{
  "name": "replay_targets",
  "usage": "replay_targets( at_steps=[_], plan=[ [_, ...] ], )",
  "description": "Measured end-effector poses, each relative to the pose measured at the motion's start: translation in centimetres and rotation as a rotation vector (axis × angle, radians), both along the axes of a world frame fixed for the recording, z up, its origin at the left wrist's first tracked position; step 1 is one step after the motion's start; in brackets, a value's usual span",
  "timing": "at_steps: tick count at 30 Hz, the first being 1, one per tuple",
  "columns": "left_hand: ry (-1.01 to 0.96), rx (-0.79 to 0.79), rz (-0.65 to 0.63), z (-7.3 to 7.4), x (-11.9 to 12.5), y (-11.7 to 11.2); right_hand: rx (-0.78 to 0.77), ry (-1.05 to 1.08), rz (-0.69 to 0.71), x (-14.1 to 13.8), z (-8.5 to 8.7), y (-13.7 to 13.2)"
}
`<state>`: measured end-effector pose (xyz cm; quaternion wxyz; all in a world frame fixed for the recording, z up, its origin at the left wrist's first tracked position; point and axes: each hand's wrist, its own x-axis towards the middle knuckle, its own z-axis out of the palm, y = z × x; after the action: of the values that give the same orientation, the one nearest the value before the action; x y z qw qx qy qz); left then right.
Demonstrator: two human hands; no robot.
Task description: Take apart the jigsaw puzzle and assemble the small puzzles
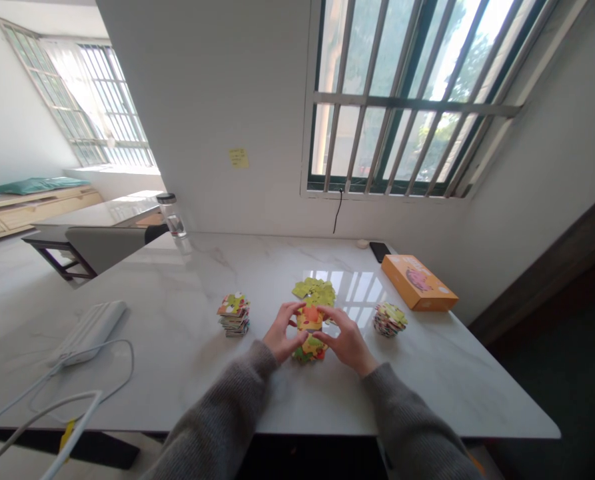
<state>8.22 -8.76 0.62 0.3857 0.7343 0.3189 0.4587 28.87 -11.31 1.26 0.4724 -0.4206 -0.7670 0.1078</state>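
My left hand [282,331] and my right hand [344,341] curve in from both sides around a colourful jigsaw puzzle piece with orange on it [311,319]. Their fingertips press on it from either side. More joined orange, yellow and green pieces [310,349] lie under and nearer than my palms. Just beyond my hands is a loose patch of yellow-green puzzle pieces [314,291]. A stack of puzzle pieces [234,315] stands to the left of my left hand, and a rounder pile [390,319] lies to the right of my right hand.
The pieces lie on a white marble table [177,313]. An orange box [419,283] and black phone [380,251] are at the back right. A white device [90,331] with white cables is at the left, and a glass jar [172,217] stands at the back corner.
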Motion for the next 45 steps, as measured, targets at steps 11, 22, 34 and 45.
replay_targets(
  at_steps=[11,22,34,45],
  plan=[
    [0.185,0.254,-0.021,0.3,-0.4,-0.1,-0.076,0.019,0.045,0.1,0.3,-0.4],
    [0.213,0.379,0.163,4.6,-3.9,-3.7,-0.084,0.044,0.025,-0.1,0.7,-0.8],
    [0.38,0.303,0.387,5.5,-16.5,2.5,-0.143,-0.031,0.068,-0.5,-0.4,-0.4],
    [0.363,0.251,0.348,4.3,-15.9,2.4,-0.165,-0.081,0.095,-0.6,-0.2,-0.5]
  ],
)
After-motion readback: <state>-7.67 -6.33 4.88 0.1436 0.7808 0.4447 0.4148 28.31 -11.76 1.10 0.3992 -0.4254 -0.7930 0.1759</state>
